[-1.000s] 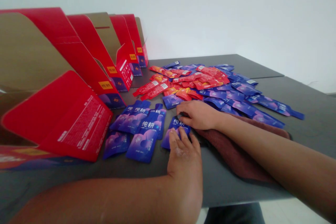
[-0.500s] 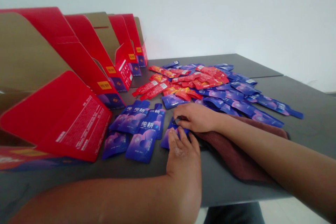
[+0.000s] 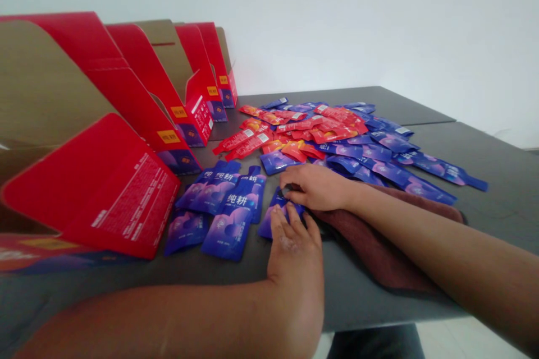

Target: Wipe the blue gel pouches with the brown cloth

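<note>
My left hand [image 3: 295, 244] rests with outstretched fingers on a purple-blue pouch [image 3: 267, 224], pressing it against the table. At the upper end of that same pouch, my right hand [image 3: 314, 186] is closed with thumb and forefinger around a small dark object [image 3: 286, 191], whose kind I cannot make out. To the left of my hands, several more purple pouches [image 3: 229, 230] lie overlapping, printed sides up. Beneath my right wrist and forearm is a folded brown cloth [image 3: 379, 252].
Red cardboard boxes [image 3: 138, 202] with raised flaps stand in a row along the left side. Beyond my hands spreads a heap of red sachets [image 3: 332, 123] and purple pouches [image 3: 381, 151]. The dark table [image 3: 357, 303] ends in front of me; a pale wall [image 3: 337, 22] rises behind it.
</note>
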Tool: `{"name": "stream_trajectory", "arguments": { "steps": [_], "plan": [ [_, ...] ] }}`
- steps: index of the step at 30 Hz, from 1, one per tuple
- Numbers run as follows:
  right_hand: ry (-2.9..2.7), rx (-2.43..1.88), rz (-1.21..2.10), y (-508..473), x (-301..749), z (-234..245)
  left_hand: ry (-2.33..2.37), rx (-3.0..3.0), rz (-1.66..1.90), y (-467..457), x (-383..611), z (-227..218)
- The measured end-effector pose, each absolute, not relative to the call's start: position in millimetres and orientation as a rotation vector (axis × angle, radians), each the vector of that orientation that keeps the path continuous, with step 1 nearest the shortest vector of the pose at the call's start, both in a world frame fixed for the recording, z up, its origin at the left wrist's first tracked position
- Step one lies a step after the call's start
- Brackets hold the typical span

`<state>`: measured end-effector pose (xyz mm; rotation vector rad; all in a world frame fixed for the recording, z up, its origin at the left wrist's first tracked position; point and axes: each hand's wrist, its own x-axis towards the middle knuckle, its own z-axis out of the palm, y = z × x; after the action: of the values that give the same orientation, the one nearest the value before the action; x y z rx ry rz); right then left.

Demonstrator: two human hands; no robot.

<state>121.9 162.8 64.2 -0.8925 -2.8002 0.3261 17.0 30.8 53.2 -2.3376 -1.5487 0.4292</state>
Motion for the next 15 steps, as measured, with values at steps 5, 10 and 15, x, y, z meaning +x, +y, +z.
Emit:
{"name": "stream_trajectory", "arguments": {
  "steps": [5, 10, 15],
  "plan": [
    [-2.725, -1.164, 0.249, 171.6, 128.1, 63.1, -1.529, -2.341, 0.466, 32.9, 17.3, 53.8],
    [-2.806, -0.879, 0.315, 164.5, 123.9, 63.1, -1.512, -2.328, 0.490, 32.9, 17.3, 56.0],
    [-2.758, -1.025, 0.270, 167.1, 124.4, 63.2, -1.511, -2.326, 0.482, 33.0, 17.7, 53.8]
  ]
}}
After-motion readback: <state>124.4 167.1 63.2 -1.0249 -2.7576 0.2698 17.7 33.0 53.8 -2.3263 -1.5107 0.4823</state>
